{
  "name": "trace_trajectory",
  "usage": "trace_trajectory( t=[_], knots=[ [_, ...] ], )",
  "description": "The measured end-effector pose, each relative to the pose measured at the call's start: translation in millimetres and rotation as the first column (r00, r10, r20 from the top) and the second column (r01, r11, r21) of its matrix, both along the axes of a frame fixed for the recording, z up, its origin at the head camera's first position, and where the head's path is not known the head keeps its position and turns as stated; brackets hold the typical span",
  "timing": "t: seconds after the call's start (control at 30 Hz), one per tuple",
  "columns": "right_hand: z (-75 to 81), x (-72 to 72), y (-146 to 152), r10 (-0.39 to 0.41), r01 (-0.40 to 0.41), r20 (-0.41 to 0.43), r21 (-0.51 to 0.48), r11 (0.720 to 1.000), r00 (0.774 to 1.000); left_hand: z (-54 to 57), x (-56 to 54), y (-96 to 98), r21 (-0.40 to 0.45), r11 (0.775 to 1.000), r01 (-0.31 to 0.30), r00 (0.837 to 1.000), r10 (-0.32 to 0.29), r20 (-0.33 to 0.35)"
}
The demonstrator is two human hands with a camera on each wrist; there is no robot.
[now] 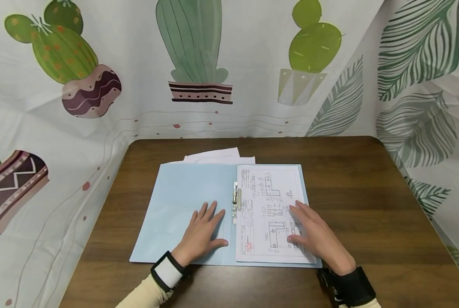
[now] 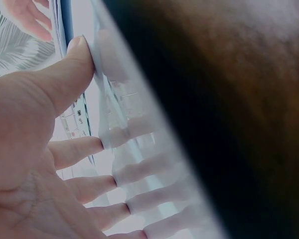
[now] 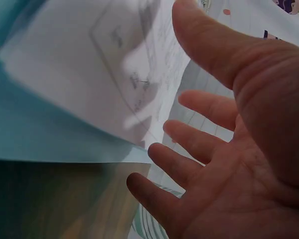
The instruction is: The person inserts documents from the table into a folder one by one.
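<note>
A light blue folder (image 1: pixel 183 196) lies spread flat on the table, with a metal clip (image 1: pixel 236 203) along its fold. On its right side sits a stack of printed drawing sheets (image 1: pixel 252 239), the top one showing part outlines and a small red stamp. My left hand (image 1: pixel 201 235) rests with spread fingers on the folder's bare left cover; in the left wrist view its fingertips (image 2: pixel 97 144) touch the glossy surface. Over the right edge of the sheets is my right hand (image 1: pixel 318 235), fingers extended. In the right wrist view its fingers (image 3: pixel 199 139) stand slightly apart from the paper.
Loose white papers (image 1: pixel 222 155) stick out behind the folder's top edge. The brown wooden table (image 1: pixel 353 184) extends on both sides of the folder. A white cloth (image 1: pixel 137 85) printed with cacti and leaves hangs behind and beside the table.
</note>
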State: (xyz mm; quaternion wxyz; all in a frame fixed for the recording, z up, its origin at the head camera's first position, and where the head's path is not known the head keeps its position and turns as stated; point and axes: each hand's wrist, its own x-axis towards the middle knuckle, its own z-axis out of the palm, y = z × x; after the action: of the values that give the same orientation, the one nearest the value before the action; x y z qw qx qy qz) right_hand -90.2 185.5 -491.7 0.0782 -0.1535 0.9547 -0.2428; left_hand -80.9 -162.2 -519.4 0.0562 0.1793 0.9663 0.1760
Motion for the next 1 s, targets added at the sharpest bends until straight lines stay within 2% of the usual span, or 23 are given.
trace_trajectory(
  t=[0.37, 0.77, 1.0],
  knots=[
    [-7.7, 1.9, 2.0, 0.044, -0.044, 0.001, 0.040, 0.998, 0.999, 1.4, -2.3, 1.5, 0.005, 1.000, -0.001, 1.000, 0.001, 0.006],
    [-7.7, 6.0, 0.8, 0.056, -0.047, -0.091, 0.093, 0.995, 0.994, 2.1, -1.9, 2.0, -0.010, 1.000, 0.012, 1.000, -0.012, -0.002],
    [-6.4, 3.1, -1.0, 0.056, -0.046, -0.076, 0.127, 0.991, 0.996, 6.8, -1.7, 2.5, 0.013, 1.000, 0.005, 1.000, -0.005, 0.028]
  ],
)
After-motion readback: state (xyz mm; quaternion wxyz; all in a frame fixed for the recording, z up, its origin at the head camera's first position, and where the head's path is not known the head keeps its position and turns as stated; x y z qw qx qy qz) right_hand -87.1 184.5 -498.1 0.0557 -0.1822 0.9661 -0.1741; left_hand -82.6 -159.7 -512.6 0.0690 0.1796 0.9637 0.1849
